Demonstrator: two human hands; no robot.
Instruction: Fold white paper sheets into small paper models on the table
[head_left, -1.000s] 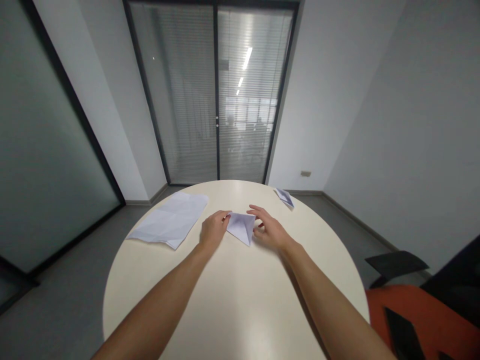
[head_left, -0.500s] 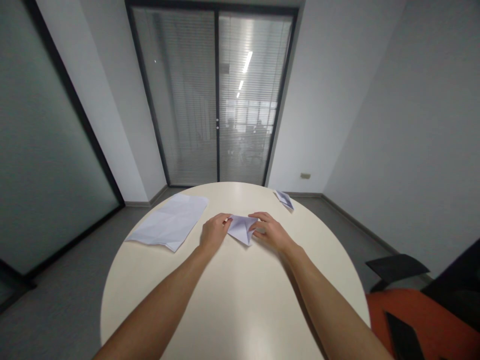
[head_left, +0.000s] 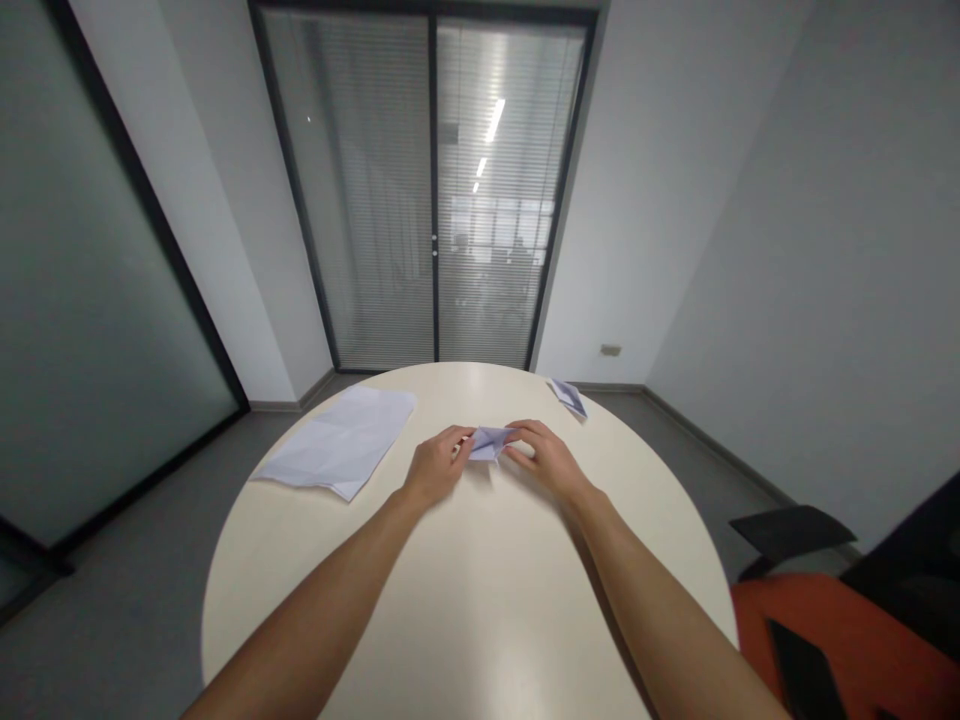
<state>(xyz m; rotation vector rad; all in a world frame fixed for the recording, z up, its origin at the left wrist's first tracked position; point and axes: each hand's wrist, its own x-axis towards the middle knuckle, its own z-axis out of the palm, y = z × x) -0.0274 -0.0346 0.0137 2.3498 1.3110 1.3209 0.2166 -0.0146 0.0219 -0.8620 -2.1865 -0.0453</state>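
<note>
A small folded piece of white paper (head_left: 489,444) is held between my two hands over the middle of the round table. My left hand (head_left: 439,465) pinches its left edge between thumb and fingers. On the other side, my right hand (head_left: 546,458) grips the right edge, thumb below and fingers above. The paper's near edge is tilted up from the tabletop and casts a faint shadow. Its folds are too small to make out fully.
Large creased white sheets (head_left: 341,440) lie on the table's left side. Another folded paper (head_left: 568,398) rests near the far right edge of the cream round table (head_left: 450,620). An orange chair (head_left: 862,640) with black armrests stands at the right.
The near corner of the folded paper has come up and folded inward, so the paper looks shorter. My left hand has shifted slightly right, closer to my right hand.
</note>
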